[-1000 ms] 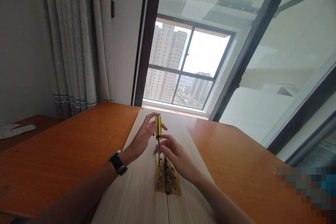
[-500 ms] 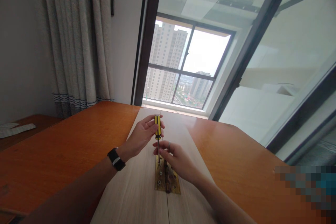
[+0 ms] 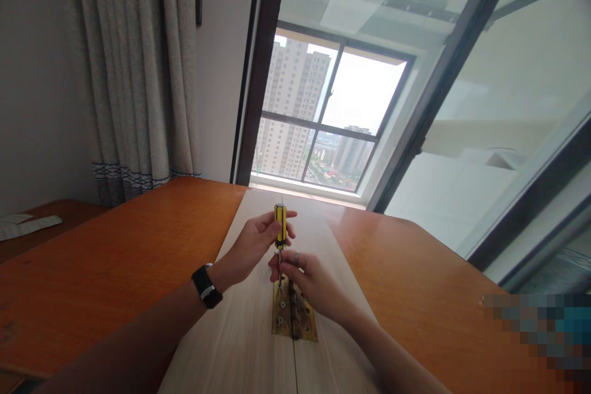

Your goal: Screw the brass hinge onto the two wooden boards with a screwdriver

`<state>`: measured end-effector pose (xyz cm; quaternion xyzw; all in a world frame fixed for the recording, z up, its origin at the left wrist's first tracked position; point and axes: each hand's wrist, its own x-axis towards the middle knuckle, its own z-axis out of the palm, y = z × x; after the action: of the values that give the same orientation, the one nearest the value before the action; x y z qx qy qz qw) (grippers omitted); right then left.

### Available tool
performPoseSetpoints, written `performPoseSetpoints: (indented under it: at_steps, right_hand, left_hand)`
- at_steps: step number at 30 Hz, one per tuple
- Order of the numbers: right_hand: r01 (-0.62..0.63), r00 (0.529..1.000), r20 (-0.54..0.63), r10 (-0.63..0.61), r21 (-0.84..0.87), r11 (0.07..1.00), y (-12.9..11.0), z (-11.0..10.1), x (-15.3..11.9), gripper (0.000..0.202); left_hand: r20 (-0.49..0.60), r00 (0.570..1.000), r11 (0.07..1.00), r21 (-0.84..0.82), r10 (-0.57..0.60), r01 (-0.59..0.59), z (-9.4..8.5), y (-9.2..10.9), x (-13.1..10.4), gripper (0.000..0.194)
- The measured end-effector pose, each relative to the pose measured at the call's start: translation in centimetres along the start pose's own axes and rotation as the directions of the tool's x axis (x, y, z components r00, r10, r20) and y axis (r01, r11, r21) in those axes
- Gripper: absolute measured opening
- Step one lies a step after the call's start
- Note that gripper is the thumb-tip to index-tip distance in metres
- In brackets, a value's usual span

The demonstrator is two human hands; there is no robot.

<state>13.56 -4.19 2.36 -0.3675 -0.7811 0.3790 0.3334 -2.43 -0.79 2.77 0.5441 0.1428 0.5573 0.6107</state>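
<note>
A screwdriver [image 3: 280,226] with a yellow and black handle stands nearly upright above a worn brass hinge [image 3: 295,317]. My left hand [image 3: 256,240] grips its handle between thumb and fingers. Lower down, my right hand [image 3: 307,271] pinches the metal shaft between thumb and forefinger. The shaft's tip meets the upper part of the hinge's left leaf; what it bears on is too small to make out. Screws show in lower holes of that leaf. The hinge lies across the seam of two pale wood boards [image 3: 231,332], partly covered by my right hand.
Beneath the boards is an orange-brown wooden table [image 3: 115,265]. A grey curtain [image 3: 138,74] hangs at the back left. Beyond the far edge are a window [image 3: 341,111] and dark-framed glass panels [image 3: 425,104]. White strips [image 3: 30,226] lie on a lower surface at far left.
My left hand and the screwdriver handle have shifted slightly right and down, and its fingers have changed position on the handle. My right hand stays nearly in place at the shaft.
</note>
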Motion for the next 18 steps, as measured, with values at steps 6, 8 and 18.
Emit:
performPoseSetpoints:
  at_steps: [6,8,18]
  right_hand:
    - [0.012,1.0,0.02,-0.012,-0.013,1.0,-0.38,-0.1,0.0,0.023]
    - [0.004,1.0,0.021,-0.003,-0.014,1.0,-0.28,-0.08,0.08,0.022]
    - [-0.034,0.999,0.019,0.034,0.011,0.999,0.01,-0.12,0.06,0.025]
  left_hand:
    - [0.143,0.988,0.982,-0.171,-0.056,0.08,0.1,0.21,-0.11,0.047]
    - [0.144,0.988,0.979,-0.19,-0.047,0.075,-0.19,0.27,0.08,0.039]
    - [0.08,0.997,0.983,-0.184,0.0,0.015,-0.14,0.22,0.18,0.034]
